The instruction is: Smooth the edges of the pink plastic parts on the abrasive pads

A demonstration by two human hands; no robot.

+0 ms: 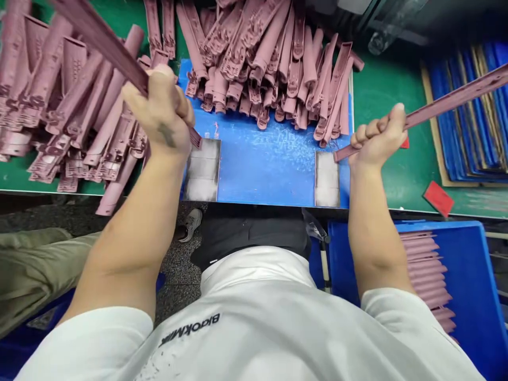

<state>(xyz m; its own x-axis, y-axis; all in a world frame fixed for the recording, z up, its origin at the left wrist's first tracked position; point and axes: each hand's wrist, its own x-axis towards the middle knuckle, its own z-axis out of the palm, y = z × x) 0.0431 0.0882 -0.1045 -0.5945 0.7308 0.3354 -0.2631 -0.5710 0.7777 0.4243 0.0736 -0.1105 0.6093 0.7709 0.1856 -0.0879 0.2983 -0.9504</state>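
Closed round a long pink plastic strip [105,45], my left hand [164,116] is raised over the left side of the blue board [265,177]. The strip slants up to the far left, its lower end close to a grey worn pad [203,172]. My right hand [379,140] grips a second pink plastic strip [452,103], which points up to the right. Its near end sticks out of my fist beside the right grey pad [327,182]. The two hands are well apart.
Pink plastic parts lie in a pile [254,58] behind the board and another pile [75,100] at left. On the right are stacked blue sheets [464,121], a red piece [438,199] and, lower down, a blue bin [468,264] holding pink parts. A person's leg [43,264] shows at left.
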